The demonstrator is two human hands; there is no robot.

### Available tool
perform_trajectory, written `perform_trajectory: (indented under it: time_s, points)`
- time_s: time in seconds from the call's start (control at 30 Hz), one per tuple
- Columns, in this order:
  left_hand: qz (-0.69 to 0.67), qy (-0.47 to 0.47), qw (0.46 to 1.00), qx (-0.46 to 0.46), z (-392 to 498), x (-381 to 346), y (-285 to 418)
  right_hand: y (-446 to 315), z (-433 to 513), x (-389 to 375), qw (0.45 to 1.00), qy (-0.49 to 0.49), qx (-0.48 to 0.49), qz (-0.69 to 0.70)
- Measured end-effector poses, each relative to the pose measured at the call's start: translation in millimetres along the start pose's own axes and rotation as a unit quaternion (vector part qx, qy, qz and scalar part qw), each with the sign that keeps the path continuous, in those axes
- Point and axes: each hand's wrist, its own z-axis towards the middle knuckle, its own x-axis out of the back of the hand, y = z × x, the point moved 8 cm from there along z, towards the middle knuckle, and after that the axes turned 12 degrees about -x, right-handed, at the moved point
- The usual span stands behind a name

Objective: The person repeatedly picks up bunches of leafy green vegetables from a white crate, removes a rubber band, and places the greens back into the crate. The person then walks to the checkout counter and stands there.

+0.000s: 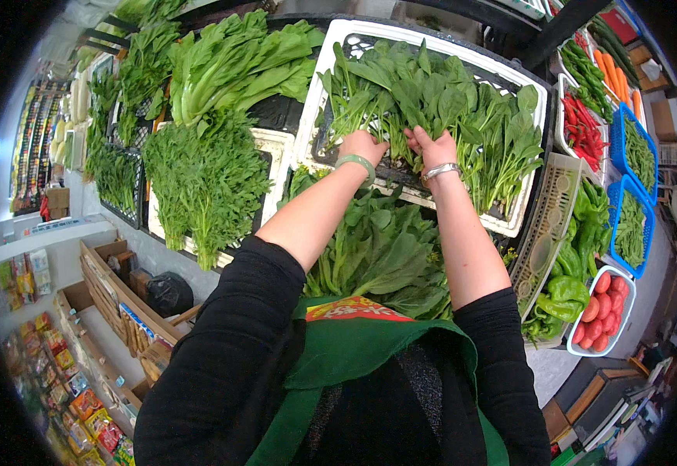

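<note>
Bunches of spinach-like leafy greens lie in a white foam tray, leaves pointing away from me and stems towards me. My left hand, with a pale green bangle at its wrist, reaches the stems left of the middle; its fingers are curled and partly hidden. Close beside it, my right hand has its thumb and fingers around the lower stems of the middle bunch. A silver-coloured band circles that wrist. Broad-leaved greens lie below my forearms, nearer my green apron.
Feathery greens and long-leaved lettuce lie to the left. At right stand a beige plastic crate of green peppers, a basket of tomatoes, blue baskets and red chillies. A dark post rises at upper right.
</note>
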Motion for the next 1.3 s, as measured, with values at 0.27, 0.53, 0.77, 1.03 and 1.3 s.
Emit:
perform_trajectory:
  time_s: [0.27,0.53,0.77,1.03,1.3]
  points:
    - [-0.365,0.03,0.928,0.063,-13,4,-13,-8,-12,-2,0.998,0.031,0.03,0.043]
    - [-0.62,0.014,0.78,0.088,-36,19,13,-3,-22,-18,0.991,0.098,0.018,-0.094]
    - [-0.621,0.013,0.782,0.056,-57,20,27,12,-27,-32,0.997,0.061,-0.043,-0.013]
    - [-0.668,0.069,0.732,0.116,-49,10,7,-3,-49,-38,0.991,-0.02,-0.025,0.132]
    - [-0.324,-0.034,0.944,0.042,-38,17,-2,-76,-85,-34,0.955,-0.21,0.067,0.197]
